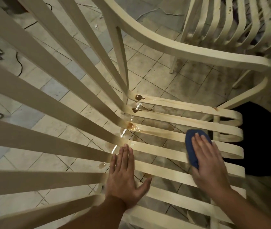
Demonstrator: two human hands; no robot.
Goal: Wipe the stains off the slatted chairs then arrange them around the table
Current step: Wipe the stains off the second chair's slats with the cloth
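A cream slatted chair (177, 103) fills the view, seen from above its back. Brown wet stains (139, 97) sit where the seat slats meet the back, with a streak running along a middle slat (161, 132). My right hand (209, 161) lies flat with straight fingers on a blue cloth (191, 149), pressing it onto the seat slats near the front edge. Straight-fingered and flat, my left hand (124, 174) rests on the seat slats near the back and holds nothing. A second cream slatted chair (240, 25) stands at the top right.
Beige floor tiles (148, 63) show between the slats, wet and stained under the seat. Black cables (19, 63) trail over the floor at the left. A dark round object (263, 142) lies on the floor beyond the seat's front edge.
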